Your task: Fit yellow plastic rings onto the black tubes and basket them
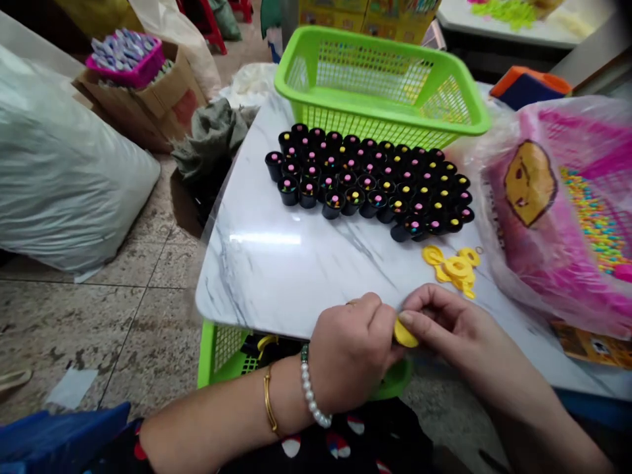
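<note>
My left hand (353, 352) and my right hand (444, 326) meet at the near edge of a white marble table (286, 263). Between their fingertips is a small yellow round piece (405, 334); the right fingers pinch it and the left hand is curled closed against it. A small pile of yellow rings (455, 268) lies on the table just beyond my right hand. Farther back stands a block of several small black cups (370, 181) with pink and yellow tops inside.
A green mesh basket (380, 82) stands behind the cups. A pink basket in a plastic bag (563, 204) with coloured beads sits at the right. Another green basket (222, 349) is under the table. White sacks (59, 171) and a cardboard box (143, 92) stand on the floor at left.
</note>
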Action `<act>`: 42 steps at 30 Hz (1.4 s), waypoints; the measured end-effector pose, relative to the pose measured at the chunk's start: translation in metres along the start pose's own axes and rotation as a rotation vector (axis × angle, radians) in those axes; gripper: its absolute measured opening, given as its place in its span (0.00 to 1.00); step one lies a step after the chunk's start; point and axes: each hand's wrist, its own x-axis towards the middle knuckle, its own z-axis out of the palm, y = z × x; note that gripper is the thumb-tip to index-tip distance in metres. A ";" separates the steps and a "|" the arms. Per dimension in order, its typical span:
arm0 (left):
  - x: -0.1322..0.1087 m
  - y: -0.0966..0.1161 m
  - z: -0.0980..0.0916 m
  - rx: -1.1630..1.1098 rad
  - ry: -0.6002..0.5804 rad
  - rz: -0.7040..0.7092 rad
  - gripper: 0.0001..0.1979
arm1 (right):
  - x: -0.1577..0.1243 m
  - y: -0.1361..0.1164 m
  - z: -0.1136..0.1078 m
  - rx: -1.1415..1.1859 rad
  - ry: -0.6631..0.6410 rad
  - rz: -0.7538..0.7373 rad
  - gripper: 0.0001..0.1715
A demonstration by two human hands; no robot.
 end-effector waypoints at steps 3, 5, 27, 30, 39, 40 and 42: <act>0.001 -0.001 0.002 0.012 0.014 0.021 0.15 | -0.004 -0.003 0.013 -0.106 0.102 -0.048 0.15; 0.001 -0.003 0.002 0.021 0.017 0.038 0.10 | -0.011 0.001 0.025 -0.168 0.222 -0.121 0.12; 0.075 -0.021 -0.034 -0.050 0.062 -0.016 0.19 | 0.018 0.053 -0.051 -0.327 0.843 -0.322 0.20; 0.104 -0.027 -0.017 0.022 0.042 -0.045 0.23 | 0.014 0.060 -0.054 -0.063 0.799 -0.287 0.23; 0.120 -0.020 0.000 0.232 -0.054 -0.131 0.22 | 0.004 0.058 -0.041 0.202 0.635 -0.225 0.17; 0.120 -0.018 -0.001 0.238 -0.063 -0.132 0.20 | 0.004 0.056 -0.039 0.221 0.603 -0.224 0.18; 0.111 -0.016 -0.006 0.237 -0.083 -0.111 0.16 | 0.003 0.053 -0.035 0.275 0.515 -0.213 0.18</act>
